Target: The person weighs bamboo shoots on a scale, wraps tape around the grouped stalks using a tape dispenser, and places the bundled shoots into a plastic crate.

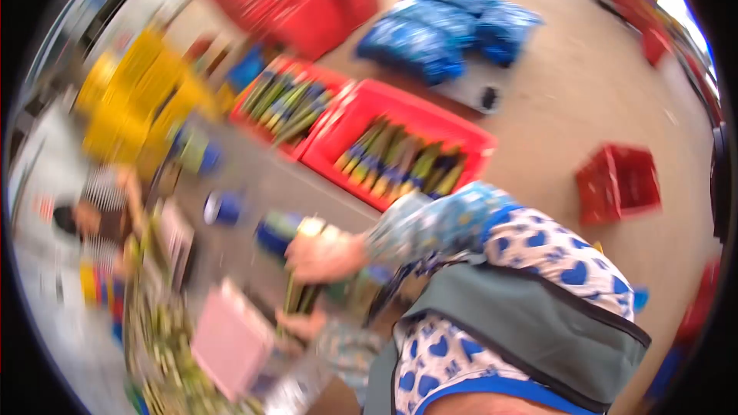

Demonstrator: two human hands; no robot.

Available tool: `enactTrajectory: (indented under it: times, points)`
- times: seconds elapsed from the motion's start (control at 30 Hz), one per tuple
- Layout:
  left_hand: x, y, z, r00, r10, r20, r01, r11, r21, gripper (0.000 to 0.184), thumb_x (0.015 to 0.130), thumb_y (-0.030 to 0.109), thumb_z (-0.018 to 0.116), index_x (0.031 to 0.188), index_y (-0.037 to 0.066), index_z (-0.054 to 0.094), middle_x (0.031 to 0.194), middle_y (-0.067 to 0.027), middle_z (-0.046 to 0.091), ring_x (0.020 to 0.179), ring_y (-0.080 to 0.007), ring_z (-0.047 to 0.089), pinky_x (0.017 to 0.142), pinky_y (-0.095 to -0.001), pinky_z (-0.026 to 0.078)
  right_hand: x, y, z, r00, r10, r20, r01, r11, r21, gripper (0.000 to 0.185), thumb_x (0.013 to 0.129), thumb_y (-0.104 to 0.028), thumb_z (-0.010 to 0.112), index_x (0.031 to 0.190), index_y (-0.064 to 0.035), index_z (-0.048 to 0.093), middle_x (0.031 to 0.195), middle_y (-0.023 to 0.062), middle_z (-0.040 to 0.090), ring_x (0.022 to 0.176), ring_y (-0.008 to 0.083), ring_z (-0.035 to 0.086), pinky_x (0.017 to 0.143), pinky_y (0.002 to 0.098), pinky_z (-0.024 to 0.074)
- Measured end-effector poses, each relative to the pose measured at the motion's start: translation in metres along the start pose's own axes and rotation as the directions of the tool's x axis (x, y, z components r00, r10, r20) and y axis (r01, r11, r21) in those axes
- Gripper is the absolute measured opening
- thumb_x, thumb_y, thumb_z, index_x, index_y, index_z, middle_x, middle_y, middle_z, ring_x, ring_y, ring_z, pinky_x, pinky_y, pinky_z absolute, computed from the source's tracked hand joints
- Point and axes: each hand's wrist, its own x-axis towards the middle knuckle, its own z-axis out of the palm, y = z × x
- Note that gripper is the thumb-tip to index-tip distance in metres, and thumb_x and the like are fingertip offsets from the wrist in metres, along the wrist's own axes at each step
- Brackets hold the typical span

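Observation:
The picture is blurred and tilted. My right hand (pixel 327 256), in a patterned sleeve, is wrapped around the upper part of a bundle of green stalks (pixel 301 292), whose pale end shows above the fingers. Lower down, my left hand (pixel 302 324) closes around the same bundle, its fingers partly hidden. Beside my right hand lies a blue-and-green bundle (pixel 277 232); blur hides its details. On the grey table (pixel 254 177) stands a blue roll (pixel 223 207) with a whitish end. A pink panel (pixel 233 338) rises close to my left hand.
Two red crates (pixel 453 119) hold banded stalk bundles at the table's far side. Loose stalks (pixel 173 346) are heaped at lower left, near a co-worker (pixel 104 204). Yellow crates (pixel 142 100), blue plastic-wrapped packages (pixel 453 27) and a red crate (pixel 619 184) stand around.

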Motion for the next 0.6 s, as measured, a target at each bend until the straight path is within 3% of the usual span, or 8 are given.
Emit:
enactTrajectory:
  times: [0.1, 0.27, 0.33, 0.4, 0.47, 0.5, 0.57, 0.6]
  points:
    - [0.029, 0.002, -0.007, 1.0, -0.02, -0.008, 0.02, 1.0, 0.023, 0.059, 0.089, 0.057, 0.059, 0.108, 0.002, 0.066, 0.096, -0.0158, 0.067, 0.086, -0.032, 0.066, 0.075, -0.0447, 0.055, 0.012, 0.014, 0.026, 0.982, 0.152, 0.112, -0.159, 0.986, 0.055, 0.012, 0.084, -0.023, 0.061, 0.081, -0.0127, 0.057, 0.079, 0.0028, 0.063, 0.079, 0.0237, 0.062, 0.076, 0.0392, 0.0484]
    - [0.008, 0.026, 0.006, 0.98, -0.139, -0.14, 0.171, 0.954, 0.247, 0.057, 0.086, 0.055, 0.065, 0.11, 0.004, 0.065, 0.103, -0.011, 0.062, 0.093, -0.0213, 0.06, 0.081, -0.0359, 0.045, 0.013, 0.026, 0.037, 0.927, 0.334, 0.173, -0.356, 0.927, 0.117, 0.022, 0.089, -0.032, 0.064, 0.082, -0.0115, 0.064, 0.078, 0.0033, 0.067, 0.086, 0.0251, 0.064, 0.081, 0.0421, 0.0478]
    - [-0.04, 0.028, 0.01, 0.985, 0.15, -0.083, -0.081, 0.832, 0.549, 0.067, 0.086, 0.056, 0.067, 0.129, 0.005, 0.055, 0.113, -0.0103, 0.059, 0.103, -0.0224, 0.057, 0.084, -0.0344, 0.043, 0.013, 0.024, 0.037, 0.894, 0.402, 0.198, -0.425, 0.901, 0.087, 0.024, 0.089, -0.035, 0.065, 0.083, -0.0115, 0.065, 0.079, 0.0033, 0.067, 0.088, 0.025, 0.064, 0.082, 0.0431, 0.0471]
    - [-0.024, 0.021, -0.035, 0.836, 0.409, 0.366, -0.54, 0.493, 0.682, 0.063, 0.09, 0.043, 0.069, 0.136, 0.003, 0.051, 0.121, -0.0145, 0.058, 0.112, -0.0304, 0.056, 0.091, -0.0384, 0.047, 0.012, 0.023, 0.04, 0.883, 0.42, 0.209, -0.446, 0.89, 0.096, 0.025, 0.088, -0.036, 0.066, 0.083, -0.0113, 0.065, 0.078, 0.0044, 0.067, 0.088, 0.0259, 0.064, 0.082, 0.0449, 0.0464]
    - [-0.061, 0.052, 0.03, 0.101, 0.382, 0.918, -0.864, -0.425, 0.272, 0.066, 0.083, 0.034, 0.077, 0.134, 0.002, 0.051, 0.119, -0.017, 0.059, 0.111, -0.0345, 0.057, 0.094, -0.0452, 0.047, 0.013, 0.022, 0.04, 0.878, 0.434, 0.203, -0.461, 0.881, 0.111, 0.025, 0.086, -0.036, 0.068, 0.081, -0.0112, 0.066, 0.076, 0.0052, 0.067, 0.086, 0.0268, 0.064, 0.083, 0.0464, 0.046]
    - [-0.034, 0.058, 0.042, 0.046, 0.228, 0.972, -0.793, -0.584, 0.175, 0.086, 0.064, 0.054, 0.085, 0.129, 0.007, 0.055, 0.118, -0.016, 0.057, 0.112, -0.0348, 0.055, 0.091, -0.0458, 0.046, 0.013, 0.021, 0.039, 0.872, 0.446, 0.199, -0.472, 0.876, 0.104, 0.025, 0.086, -0.036, 0.068, 0.081, -0.0112, 0.066, 0.076, 0.0052, 0.067, 0.086, 0.0268, 0.064, 0.083, 0.0464, 0.046]
    - [-0.006, 0.043, 0.051, 0.352, 0.014, 0.936, -0.811, -0.495, 0.312, 0.09, 0.06, 0.047, 0.088, 0.131, 0.005, 0.052, 0.119, -0.0169, 0.057, 0.112, -0.0373, 0.056, 0.095, -0.049, 0.046, 0.016, 0.022, 0.036, 0.846, 0.473, 0.245, -0.507, 0.856, 0.097, 0.026, 0.085, -0.036, 0.069, 0.079, -0.0114, 0.067, 0.075, 0.0058, 0.067, 0.087, 0.0268, 0.065, 0.083, 0.0461, 0.0462]
    - [0.003, 0.033, 0.049, 0.295, 0.03, 0.955, -0.778, -0.573, 0.259, 0.095, 0.059, 0.05, 0.088, 0.133, 0.004, 0.05, 0.117, -0.0143, 0.059, 0.111, -0.0363, 0.058, 0.092, -0.048, 0.047, 0.016, 0.021, 0.036, 0.856, 0.463, 0.23, -0.489, 0.87, 0.068, 0.024, 0.085, -0.035, 0.068, 0.078, -0.012, 0.065, 0.076, 0.0038, 0.067, 0.086, 0.0254, 0.064, 0.083, 0.0446, 0.0461]
